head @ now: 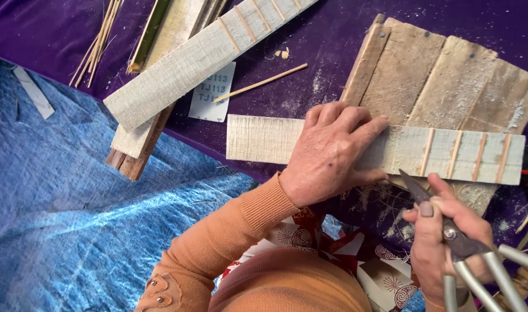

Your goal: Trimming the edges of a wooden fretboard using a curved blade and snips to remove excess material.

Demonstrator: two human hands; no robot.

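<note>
Pale wooden strip (310, 141) lies across a plank board (443, 81) on purple cloth (310, 52), pinned by the left hand (330, 153), palm down, fingers spread flat, while the right hand (443, 245) clenches metal shears (449, 231), blade tip pointing at the strip's near edge.

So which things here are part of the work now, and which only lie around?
In use: left hand pressing the pale slotted plank; right hand holding shears.
Lying about: second slotted plank, loose stick, bamboo strips, paper label, blue tarp.
</note>
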